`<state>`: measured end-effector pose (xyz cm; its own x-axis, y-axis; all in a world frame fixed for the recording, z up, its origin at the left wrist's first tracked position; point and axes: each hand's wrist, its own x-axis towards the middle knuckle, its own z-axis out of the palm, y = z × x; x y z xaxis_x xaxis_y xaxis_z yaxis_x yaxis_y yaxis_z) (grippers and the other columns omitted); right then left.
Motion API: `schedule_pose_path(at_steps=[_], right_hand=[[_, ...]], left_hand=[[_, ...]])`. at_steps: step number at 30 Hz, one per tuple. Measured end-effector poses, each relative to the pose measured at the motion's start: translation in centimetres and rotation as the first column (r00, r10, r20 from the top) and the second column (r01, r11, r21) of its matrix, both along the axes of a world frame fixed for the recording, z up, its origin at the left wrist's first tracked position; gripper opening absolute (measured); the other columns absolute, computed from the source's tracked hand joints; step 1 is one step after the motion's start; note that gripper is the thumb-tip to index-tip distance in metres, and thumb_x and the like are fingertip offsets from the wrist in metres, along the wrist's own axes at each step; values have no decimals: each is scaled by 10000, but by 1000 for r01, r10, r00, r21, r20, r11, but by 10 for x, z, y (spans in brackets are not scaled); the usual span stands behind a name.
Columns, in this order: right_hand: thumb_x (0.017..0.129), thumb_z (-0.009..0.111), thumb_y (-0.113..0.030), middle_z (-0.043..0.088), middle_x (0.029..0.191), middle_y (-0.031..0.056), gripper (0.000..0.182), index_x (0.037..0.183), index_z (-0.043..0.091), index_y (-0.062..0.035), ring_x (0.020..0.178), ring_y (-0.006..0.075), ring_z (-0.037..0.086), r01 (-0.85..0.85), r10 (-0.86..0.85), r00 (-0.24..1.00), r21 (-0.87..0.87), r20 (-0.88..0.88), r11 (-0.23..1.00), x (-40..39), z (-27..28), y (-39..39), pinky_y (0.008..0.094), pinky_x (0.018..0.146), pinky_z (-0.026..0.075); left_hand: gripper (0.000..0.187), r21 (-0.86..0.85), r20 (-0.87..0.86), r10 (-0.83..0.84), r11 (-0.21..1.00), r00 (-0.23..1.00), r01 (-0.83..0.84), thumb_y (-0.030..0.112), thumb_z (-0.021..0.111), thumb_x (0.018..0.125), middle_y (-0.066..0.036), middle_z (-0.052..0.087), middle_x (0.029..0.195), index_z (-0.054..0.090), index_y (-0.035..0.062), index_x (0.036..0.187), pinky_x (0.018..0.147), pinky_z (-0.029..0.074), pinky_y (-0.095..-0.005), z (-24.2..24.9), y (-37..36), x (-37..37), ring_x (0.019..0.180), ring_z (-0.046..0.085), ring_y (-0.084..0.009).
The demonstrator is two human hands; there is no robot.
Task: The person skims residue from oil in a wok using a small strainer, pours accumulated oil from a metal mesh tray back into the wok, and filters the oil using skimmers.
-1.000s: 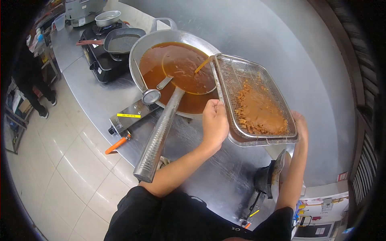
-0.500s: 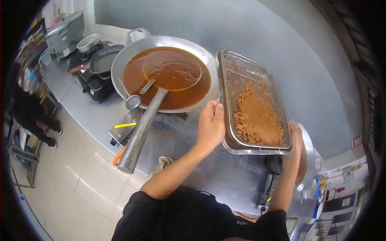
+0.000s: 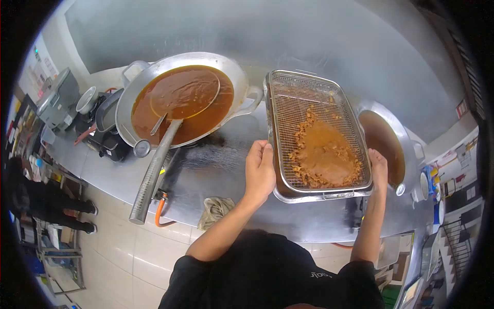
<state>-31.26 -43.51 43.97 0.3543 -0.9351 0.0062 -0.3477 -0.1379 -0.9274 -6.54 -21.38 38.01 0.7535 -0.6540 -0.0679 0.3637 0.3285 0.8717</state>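
Note:
A metal tray (image 3: 334, 196) with a wire mesh basket (image 3: 293, 100) set in it is held up above the counter between my two hands. Brown, wet crumbs (image 3: 329, 157) are heaped on the mesh, mostly toward the near side. My left hand (image 3: 260, 172) grips the tray's left edge, thumb on top. On the right edge, my right hand (image 3: 379, 167) has its fingers closed round the side. Brown liquid shows beneath the mesh. To the left, a large wok (image 3: 239, 85) holds brown oil, with a long-handled round strainer (image 3: 154, 172) resting in it.
A second wok (image 3: 411, 149) of brown liquid stands behind the tray at right. Dial thermometers (image 3: 142, 148) sit at both wok rims. A crumpled cloth (image 3: 216, 211) lies at the counter's front edge, near an orange hose (image 3: 160, 213). Another person (image 3: 51, 203) stands far left.
The view has turned, and the left wok sits farther left in it. The tray is now farther from that wok, and more of the right wok shows. Both hands keep their hold.

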Motion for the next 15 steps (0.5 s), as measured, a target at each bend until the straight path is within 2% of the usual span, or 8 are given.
schedule_pose_path(at_steps=[3, 4, 6, 9, 12, 15], right_hand=[[1009, 496, -221, 572, 716, -58, 290, 831, 639, -42, 612, 21, 455, -36, 36, 999, 4, -15, 999, -1, -3, -6, 198, 560, 360], [1006, 499, -213, 569, 714, -61, 282, 833, 640, -41, 605, 19, 450, 15, -15, 1000, -4, -14, 1000, 2, 1, 1, 196, 556, 357], [1004, 503, -209, 572, 718, -61, 276, 833, 641, -41, 604, 18, 451, 4, -4, 1000, 3, 20, 1000, 2, 3, 3, 195, 555, 357], [996, 511, -195, 580, 726, -59, 255, 846, 647, -41, 615, 17, 465, -29, 30, 999, -16, 36, 999, -5, -11, -9, 191, 559, 361], [985, 513, -180, 596, 743, -44, 234, 867, 657, -38, 635, 32, 498, -69, 69, 998, -83, -4, 994, 0, 1, -3, 200, 581, 390], [983, 504, -187, 612, 769, -23, 242, 882, 658, -30, 649, 53, 522, -37, 50, 987, -84, 152, 996, 2, -9, -11, 212, 610, 417]], left_hand=[[204, 5, -19, -14, 1000, 1000, 14, 157, 421, 1022, -32, 587, 832, 538, 2, 961, 711, 433, -244, -2, -4, -4, 765, 515, -70], [204, 2, -29, -27, 1000, 999, 27, 158, 421, 1022, -32, 588, 835, 538, 1, 964, 712, 432, -241, -1, -4, -4, 767, 515, -69], [206, -12, -46, -45, 999, 998, 44, 161, 422, 1023, -31, 589, 842, 539, -1, 970, 714, 430, -237, 3, -1, -3, 771, 516, -66], [203, -71, -45, -52, 996, 998, 49, 163, 427, 1024, -28, 588, 847, 539, 2, 972, 713, 425, -232, -2, -2, -7, 774, 511, -60], [196, -153, -76, -54, 987, 996, 42, 162, 430, 1025, -24, 586, 849, 537, 5, 978, 707, 420, -227, -3, 4, -9, 773, 508, -52], [187, -256, -62, -23, 967, 998, 7, 157, 430, 1027, -19, 583, 847, 532, 8, 980, 700, 416, -225, -10, 7, -18, 772, 504, -46]])
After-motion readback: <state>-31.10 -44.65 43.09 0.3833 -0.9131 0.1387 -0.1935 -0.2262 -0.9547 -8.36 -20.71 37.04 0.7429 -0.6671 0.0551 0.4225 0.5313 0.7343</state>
